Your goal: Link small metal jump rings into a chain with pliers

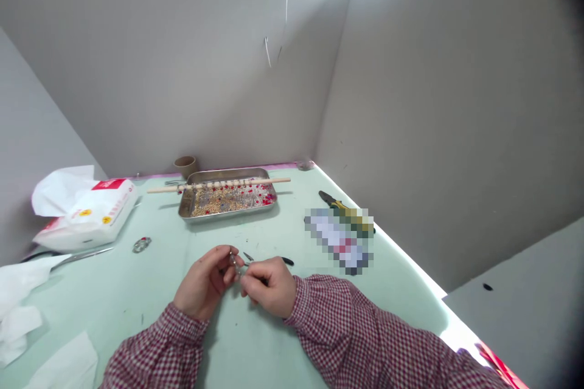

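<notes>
At the near middle of the table my left hand (205,284) is closed, its thumb and forefinger pinching a small piece of clear beads (234,262). My right hand (270,287) is closed too, its fingertips at the lower end of the same piece; whether a fine wire or thread runs between the hands is too small to tell. Just behind the right hand lies a small tool with a black handle (287,261), its middle hidden by the fingers. A round beaded ornament (142,245) with a red spot lies to the left, apart from both hands.
Further back, a metal tray (214,217) holds gold, clear and red beads, with a wooden stick (279,180) across it. Nearby stands a brown cup (185,165). Yellow-handled pliers (335,202) and a blurred packet (337,240) lie right; a tissue pack (98,213) and tweezers (84,256) left.
</notes>
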Tool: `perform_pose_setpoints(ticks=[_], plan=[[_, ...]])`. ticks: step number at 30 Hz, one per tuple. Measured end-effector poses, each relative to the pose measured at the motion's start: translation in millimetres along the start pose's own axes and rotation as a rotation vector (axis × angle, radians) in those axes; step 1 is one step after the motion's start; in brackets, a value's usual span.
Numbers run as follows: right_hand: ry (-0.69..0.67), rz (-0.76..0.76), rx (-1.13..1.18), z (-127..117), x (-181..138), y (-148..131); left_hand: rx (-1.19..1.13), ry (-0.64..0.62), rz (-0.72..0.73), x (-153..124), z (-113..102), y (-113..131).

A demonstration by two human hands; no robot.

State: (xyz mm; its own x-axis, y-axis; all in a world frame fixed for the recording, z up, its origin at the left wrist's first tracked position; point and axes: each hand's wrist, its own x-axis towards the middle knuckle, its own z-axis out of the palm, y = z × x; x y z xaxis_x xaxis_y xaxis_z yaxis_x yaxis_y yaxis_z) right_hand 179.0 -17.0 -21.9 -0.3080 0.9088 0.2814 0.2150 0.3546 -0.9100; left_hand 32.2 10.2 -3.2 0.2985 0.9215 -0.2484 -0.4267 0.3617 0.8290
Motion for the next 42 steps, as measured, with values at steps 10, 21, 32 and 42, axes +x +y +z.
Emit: perform_pose_setpoints(ticks=[10, 21, 32, 42], plan=[[0.014, 0.050, -0.025, -1.5, 2.7, -0.4, 0.061, 0.015, 0.023, -1.8, 5.5, -1.7], [0.019, -0.010, -0.170, 1.1, 3.2, -0.3, 0.025, 0.076, 0.031, -5.9, 12.0, 2.8], [-0.032, -0.056, -0.223, -0.8, 7.3, -0.5, 0.207, 0.115, 0.085, -1.5, 5.1, 5.9], [-0.062, 0.026, -0.169, -6.1, 12.6, -3.6, 0.107, 0.085, 0.034, 2.8, -4.0, 3.2]])
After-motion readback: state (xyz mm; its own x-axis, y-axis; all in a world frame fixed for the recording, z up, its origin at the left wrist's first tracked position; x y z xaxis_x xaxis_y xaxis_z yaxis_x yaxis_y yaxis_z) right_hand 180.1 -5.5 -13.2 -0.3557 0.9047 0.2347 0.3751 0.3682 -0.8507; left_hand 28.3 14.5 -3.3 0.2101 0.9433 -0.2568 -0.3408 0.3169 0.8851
